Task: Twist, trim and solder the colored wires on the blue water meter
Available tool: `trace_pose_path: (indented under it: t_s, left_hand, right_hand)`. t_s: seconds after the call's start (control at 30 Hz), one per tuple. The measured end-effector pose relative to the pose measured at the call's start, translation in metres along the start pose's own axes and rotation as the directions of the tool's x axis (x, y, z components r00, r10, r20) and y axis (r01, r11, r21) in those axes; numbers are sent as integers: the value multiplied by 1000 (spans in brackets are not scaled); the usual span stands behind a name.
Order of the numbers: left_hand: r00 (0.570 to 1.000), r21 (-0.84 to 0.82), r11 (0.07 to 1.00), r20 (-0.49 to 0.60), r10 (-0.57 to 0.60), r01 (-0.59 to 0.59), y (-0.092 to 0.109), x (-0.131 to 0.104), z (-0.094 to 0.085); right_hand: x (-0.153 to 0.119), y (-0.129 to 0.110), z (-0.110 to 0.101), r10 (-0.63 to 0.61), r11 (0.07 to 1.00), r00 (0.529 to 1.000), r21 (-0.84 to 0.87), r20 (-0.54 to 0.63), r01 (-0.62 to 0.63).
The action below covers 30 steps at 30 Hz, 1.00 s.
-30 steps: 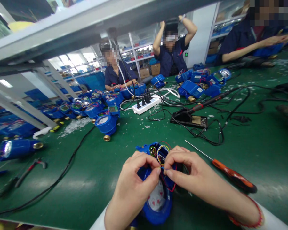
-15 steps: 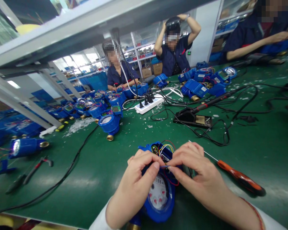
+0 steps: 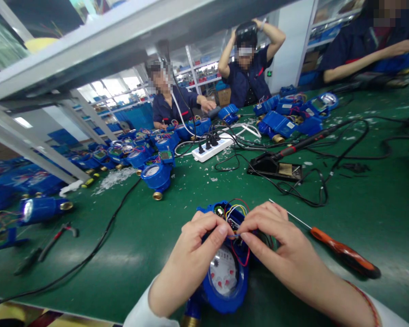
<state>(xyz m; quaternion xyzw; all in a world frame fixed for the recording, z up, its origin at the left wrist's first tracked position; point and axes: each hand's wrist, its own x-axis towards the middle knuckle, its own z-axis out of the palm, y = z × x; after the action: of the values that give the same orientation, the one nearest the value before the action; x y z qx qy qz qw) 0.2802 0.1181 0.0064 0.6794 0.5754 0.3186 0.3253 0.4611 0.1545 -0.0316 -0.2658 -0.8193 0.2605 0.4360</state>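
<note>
A blue water meter [image 3: 225,277] with a round dial lies in front of me, its wiring compartment uncovered at the far side. Red, yellow and white wires [image 3: 236,210] loop out of that compartment. Over it, my left hand [image 3: 194,254] pinches a thin blue wire between thumb and forefinger. My right hand [image 3: 276,236] pinches the same spot from the other side, fingertips almost meeting the left ones. The wire's ends are hidden by my fingers. A red wire [image 3: 247,259] hangs in a loop beside the dial.
An orange-and-black screwdriver [image 3: 344,252] lies right of my right hand. Beyond are a soldering iron stand [image 3: 272,168], a white power strip [image 3: 213,147] and several blue meters [image 3: 157,175]. A black cable [image 3: 98,245] crosses the left side. Co-workers sit across the bench [image 3: 122,222].
My hands stay pinched over the meter with only slight finger movement; the red wire loop shifts a little. Across the bench, a co-worker's hand has reached out to the right.
</note>
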Motion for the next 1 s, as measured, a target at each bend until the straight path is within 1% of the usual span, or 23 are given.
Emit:
trace_pose_path:
  t_s: [0.13, 0.2, 0.3, 0.37, 0.5, 0.57, 0.63, 0.7, 0.8, 0.87, 0.93, 1.0]
  left_hand:
    - [997, 119, 993, 75, 8, -16, 5, 4, -3]
    - [994, 135, 991, 107, -10, -5, 7, 6, -6]
    - [991, 94, 995, 124, -41, 30, 8, 6, -9]
    - [989, 49, 997, 133, -58, 52, 8, 6, -10]
    - [981, -46, 991, 153, -115, 123, 9, 7, -11]
    - [974, -80, 983, 172, -148, 164, 12, 8, -12]
    - [966, -78, 980, 198, -167, 185, 16, 8, -14]
    - [964, -47, 983, 213, -162, 176, 17, 6, -17]
    - [971, 8, 994, 213, -110, 111, 16, 2, -18]
    - [975, 40, 997, 214, -68, 61, 13, 0, -18]
    - [973, 73, 997, 227, -36, 20, 11, -1, -18]
    - [969, 109, 994, 247, -21, -6, 10, -1, -19]
  right_hand:
    - [-1, 1, 3, -52, 999, 998, -14, -45, 51]
    - [-1, 1, 5, -87, 996, 993, -39, -81, 84]
    - [0, 2, 7, -154, 985, 979, -102, -133, 141]
    - [-1, 2, 8, -195, 974, 970, -141, -143, 175]
    - [-4, 3, 8, -299, 936, 946, -230, -125, 265]
    - [-5, 3, 7, -323, 926, 940, -243, -109, 290]
    - [-5, 3, 7, -316, 932, 942, -224, -111, 286]
    - [-5, 4, 6, -289, 948, 950, -175, -115, 267]
    - [-4, 3, 6, -191, 981, 978, -42, -83, 189]
    - [-4, 2, 7, -149, 988, 987, 20, -66, 151]
    - [-5, 1, 8, -160, 987, 984, 23, -81, 162]
    - [-6, 0, 9, -176, 984, 977, -1, -121, 177]
